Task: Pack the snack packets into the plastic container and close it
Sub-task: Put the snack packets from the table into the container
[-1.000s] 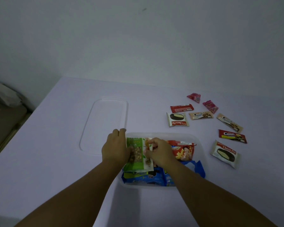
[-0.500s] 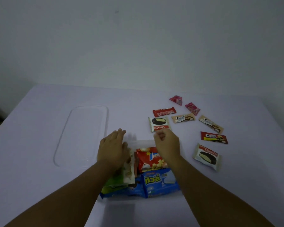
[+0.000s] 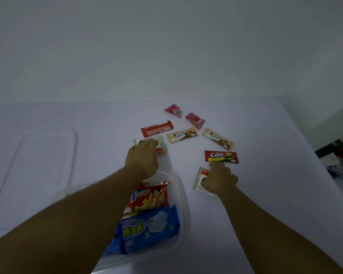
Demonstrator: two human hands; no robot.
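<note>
Clear plastic container (image 3: 183, 196) near the bottom centre of the white table (image 3: 87, 119), open, partly crossed by the left forearm. Inside it, three packets visible: one red snack packet (image 3: 149, 198), one blue wafer packet (image 3: 149, 230), and a green edge (image 3: 67, 195) at the left rim. One clear lid (image 3: 36, 175) flat on the table, well apart to the left.

Eight packets loose on the table beyond and right of the container: two white pie packets, the far pie packet (image 3: 161, 144) under the left hand (image 3: 142, 160), the near pie packet (image 3: 199, 179) under the right hand (image 3: 219, 179); two beige cream-biscuit packets (image 3: 182, 134) (image 3: 218, 138); one red cream-biscuit packet (image 3: 221, 156); one red bar (image 3: 156, 129); two small pink packets (image 3: 173, 110) (image 3: 195, 120) farthest off.

Left fingers curled down over the far pie packet; right fingers bent onto the near pie packet; firm grip on either cannot be told
</note>
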